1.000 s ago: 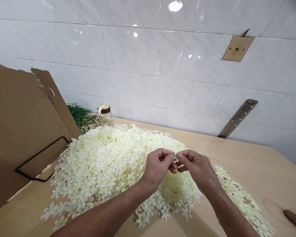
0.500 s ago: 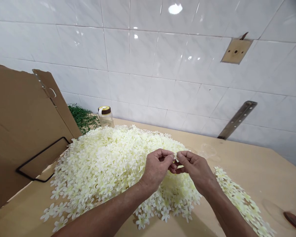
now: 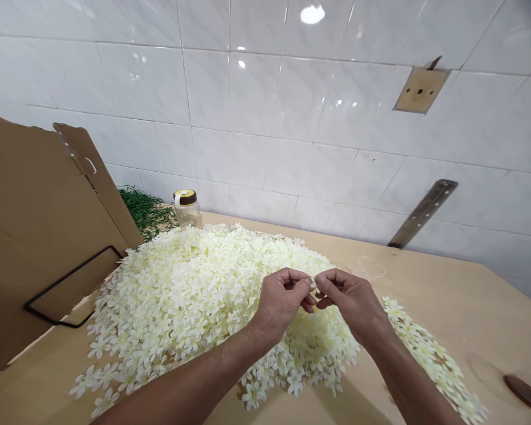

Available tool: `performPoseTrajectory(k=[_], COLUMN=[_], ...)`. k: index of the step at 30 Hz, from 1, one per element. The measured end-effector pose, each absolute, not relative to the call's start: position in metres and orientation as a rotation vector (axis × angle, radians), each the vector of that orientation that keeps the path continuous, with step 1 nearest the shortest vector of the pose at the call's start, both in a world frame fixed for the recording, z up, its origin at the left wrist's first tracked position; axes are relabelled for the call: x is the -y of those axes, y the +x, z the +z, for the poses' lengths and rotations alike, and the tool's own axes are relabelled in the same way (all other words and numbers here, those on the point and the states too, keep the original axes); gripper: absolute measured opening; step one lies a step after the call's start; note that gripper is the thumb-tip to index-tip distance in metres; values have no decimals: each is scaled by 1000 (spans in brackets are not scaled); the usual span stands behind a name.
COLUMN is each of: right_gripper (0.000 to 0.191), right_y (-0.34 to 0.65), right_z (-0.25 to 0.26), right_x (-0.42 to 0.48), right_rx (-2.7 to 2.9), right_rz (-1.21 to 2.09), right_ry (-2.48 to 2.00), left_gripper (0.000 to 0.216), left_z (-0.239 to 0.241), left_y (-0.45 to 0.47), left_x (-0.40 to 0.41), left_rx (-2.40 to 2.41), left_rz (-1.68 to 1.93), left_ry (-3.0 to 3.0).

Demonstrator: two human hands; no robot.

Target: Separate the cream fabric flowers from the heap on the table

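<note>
Over the right part of a big heap of cream-white artificial flowers (image 3: 190, 289), my two hands meet fingertip to fingertip. My left hand (image 3: 281, 301) is closed in a pinch of thumb and forefinger. Facing it, my right hand (image 3: 351, 304) pinches the same way. A small pale artificial flower (image 3: 312, 283) shows between the fingertips, mostly hidden by them. Whether the right fingers also hold something thin cannot be made out. To the right of my right forearm lies a long band of similar flowers (image 3: 429, 354).
A brown cardboard box (image 3: 39, 236) with a black wire frame (image 3: 57, 280) stands left. Behind the heap are green artificial stems (image 3: 146, 212) and a lidded bottle (image 3: 187, 209). Clear loops (image 3: 371, 267) and a dark oval object (image 3: 525, 392) lie right. A metal bracket (image 3: 422, 213) meets the tiled wall.
The whole view has shifted slightly. My hands stay in nearly the same pinch, and less of the pale flower shows between the fingertips.
</note>
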State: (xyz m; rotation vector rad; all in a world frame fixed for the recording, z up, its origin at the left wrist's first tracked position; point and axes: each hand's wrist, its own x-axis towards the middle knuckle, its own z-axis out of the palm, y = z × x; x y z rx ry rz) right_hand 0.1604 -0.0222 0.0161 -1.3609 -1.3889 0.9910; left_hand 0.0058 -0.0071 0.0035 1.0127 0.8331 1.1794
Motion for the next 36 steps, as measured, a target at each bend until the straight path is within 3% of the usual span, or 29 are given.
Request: performPoseTrajectory(k=[10,25,30,36], right_gripper=[41,39,38,37], right_y=[152,152,151,150], right_z=[16,20,21,9], right_x=[21,25,28,23], right_rx=[1205,1470,1457,1186], right_rz=[1395,862,996,1247], right_ry=[-1112,-1455,-1380,-1180], left_gripper=[8,13,11,7], left_z=[6,4,3,4], left_y=[8,2,0,4], left_x=[7,9,13,5], left_rx=[-781,-956,-1017,-871], left_rz=[1181,1193,1294,1184], left_ry=[948,1242,1485,1110])
